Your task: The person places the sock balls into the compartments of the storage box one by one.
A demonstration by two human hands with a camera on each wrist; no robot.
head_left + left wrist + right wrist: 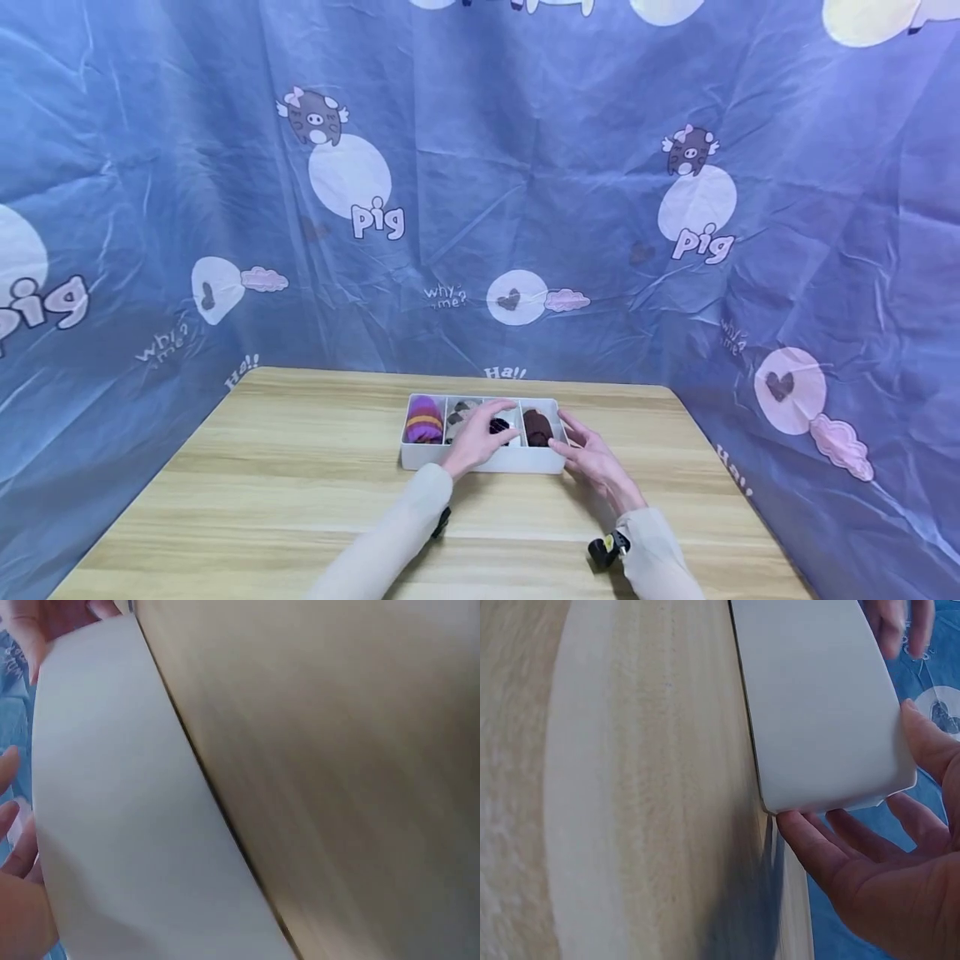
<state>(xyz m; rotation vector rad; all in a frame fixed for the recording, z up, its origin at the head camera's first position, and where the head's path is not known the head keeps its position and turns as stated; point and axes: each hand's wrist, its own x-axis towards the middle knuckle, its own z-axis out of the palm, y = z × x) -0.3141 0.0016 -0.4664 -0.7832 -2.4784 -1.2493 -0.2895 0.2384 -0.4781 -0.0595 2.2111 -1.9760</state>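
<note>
A white divided box (pixel 517 461) stands on the table. At its left end lies a purple bundle of cloth with an orange band (pixel 424 421); a dark brown rolled bundle (pixel 537 426) sits at its right end. My left hand (pixel 477 437) is over the middle section, thumb and fingers apart. Partly hidden by it are a grey-and-white patterned bundle (pixel 457 417) and a small black item (pixel 498 427). My right hand (pixel 596 462) holds the box's right end, thumb at the front rim, fingers (pixel 814 844) against the end wall in the right wrist view.
The box rests on a light wood-grain table (pixel 300 467). Behind it and along both sides hangs a blue cloth (pixel 480 208) printed with pigs and lettering. A small black device (pixel 607 550) is strapped to my right wrist.
</note>
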